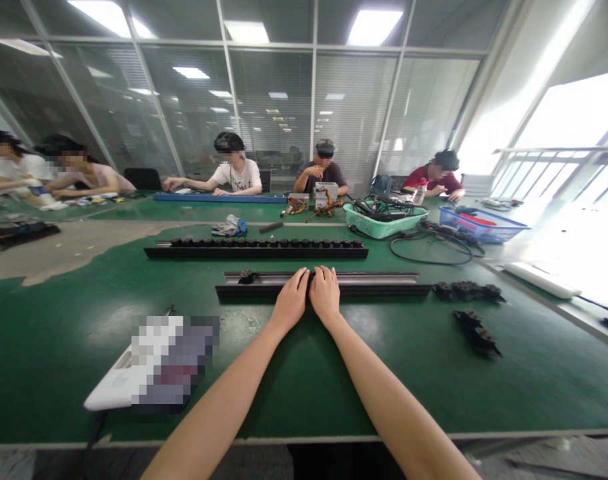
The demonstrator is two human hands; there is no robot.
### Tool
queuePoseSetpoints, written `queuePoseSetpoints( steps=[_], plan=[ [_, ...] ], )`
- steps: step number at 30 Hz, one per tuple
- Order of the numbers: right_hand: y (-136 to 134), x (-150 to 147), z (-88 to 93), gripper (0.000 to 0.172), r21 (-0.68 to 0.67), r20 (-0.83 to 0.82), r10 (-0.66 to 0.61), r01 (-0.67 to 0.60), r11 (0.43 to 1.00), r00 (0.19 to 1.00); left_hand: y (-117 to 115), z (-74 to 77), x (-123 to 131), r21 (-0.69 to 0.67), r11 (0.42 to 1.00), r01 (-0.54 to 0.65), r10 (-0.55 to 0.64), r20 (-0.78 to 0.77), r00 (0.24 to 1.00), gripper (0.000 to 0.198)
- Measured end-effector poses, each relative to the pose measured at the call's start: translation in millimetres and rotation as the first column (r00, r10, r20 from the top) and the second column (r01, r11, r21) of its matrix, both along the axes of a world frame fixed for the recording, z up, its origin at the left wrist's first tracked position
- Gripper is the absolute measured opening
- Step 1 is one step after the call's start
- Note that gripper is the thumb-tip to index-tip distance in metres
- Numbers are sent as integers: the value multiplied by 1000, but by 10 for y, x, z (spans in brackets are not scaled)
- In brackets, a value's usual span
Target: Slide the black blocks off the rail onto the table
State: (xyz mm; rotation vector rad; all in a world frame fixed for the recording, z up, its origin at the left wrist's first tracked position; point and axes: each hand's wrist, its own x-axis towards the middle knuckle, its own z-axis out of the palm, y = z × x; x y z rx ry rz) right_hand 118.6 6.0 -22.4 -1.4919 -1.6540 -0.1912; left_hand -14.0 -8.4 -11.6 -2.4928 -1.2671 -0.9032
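Observation:
A long black rail (384, 289) with a silvery inner channel lies crosswise on the green table in front of me. My left hand (291, 303) is closed over its middle, fingers curled across the channel. Close beside it, my right hand (325, 295) grips the same stretch, fingers bent over the rail. A bit of something dark shows between the two hands, mostly hidden by the fingers. Toward the rail's left end, a small black part (246, 276) sits in the channel. Just past the right end lie several joined black parts (468, 291).
Behind is a second black rail (257, 253) filled with a row of black parts. More black pieces (478, 333) lie at right; a white device (119, 380) at left. Farther back stand a green basket (384, 225) of cables and a blue basket (484, 227). Several people sit across the table.

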Motion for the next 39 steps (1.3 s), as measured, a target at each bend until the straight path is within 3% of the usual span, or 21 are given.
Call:
queuePoseSetpoints(
  steps=[4, 8, 12, 15, 20, 29, 39],
  plan=[
    [-5, -14, 8, 40, -3, 5, -10, 10, 1000, 1000, -1, 4, 25, 30, 1000, -9, 9, -18, 1000, 51],
    [-21, 59, 150, 38, -69, 96, -15, 21, 997, 995, -24, 7, 17, 30, 999, -11, 12, -55, 998, 53],
    [-33, 237, 273, 33, -150, 220, 111, -79, 986, 969, -35, 7, 14, 45, 999, -14, 17, -52, 999, 55],
    [-48, 330, 210, 38, -93, 227, 169, -152, 984, 959, -19, 8, 20, 44, 999, -23, 25, -40, 999, 57],
    [-67, 323, 42, 46, -32, 224, 102, -97, 995, 969, 16, 11, 11, 36, 999, -5, 6, -34, 999, 57],
    [-79, 355, 107, 42, -20, 257, 83, -80, 997, 963, 41, 62, -17, 66, 997, 26, -23, -44, 999, 56],
    [-33, 397, 49, 40, 10, 235, 62, -66, 998, 970, 8, 82, -21, 62, 998, 20, -17, -53, 998, 57]
  ],
)
